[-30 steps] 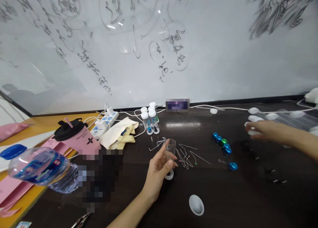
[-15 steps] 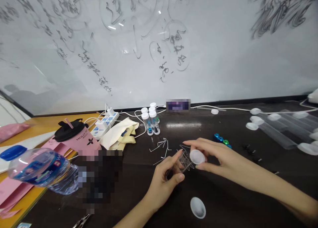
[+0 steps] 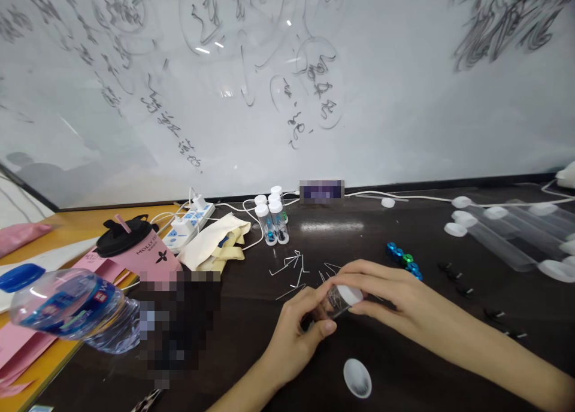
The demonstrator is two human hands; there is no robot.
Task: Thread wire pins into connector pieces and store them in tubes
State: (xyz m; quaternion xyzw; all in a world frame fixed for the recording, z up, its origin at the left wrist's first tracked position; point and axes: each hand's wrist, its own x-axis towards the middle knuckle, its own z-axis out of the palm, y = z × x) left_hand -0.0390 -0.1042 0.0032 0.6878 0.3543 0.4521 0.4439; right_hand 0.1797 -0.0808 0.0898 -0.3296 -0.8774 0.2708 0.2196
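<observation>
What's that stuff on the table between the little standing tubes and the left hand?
Thin, bent silver rods lie there on the dark table, between the standing tubes and the left hand. The head view shows them.

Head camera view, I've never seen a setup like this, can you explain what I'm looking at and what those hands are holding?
There's no machine here: a person is working bare-handed. One camera worn on that person's head looks forward and down. The left hand holds a tilted clear tube; the right hand has a white cap at its end, though I can't tell whether it is seated. On the dark table lie bent metal rods, shiny blue and green round pieces, and a loose white cap nearer the camera. Farther back stand capped tubes with small parts inside; long clear tubes lie on the picture's right. On its left are a water bottle and a pink cup; a whiteboard rises behind.
</observation>
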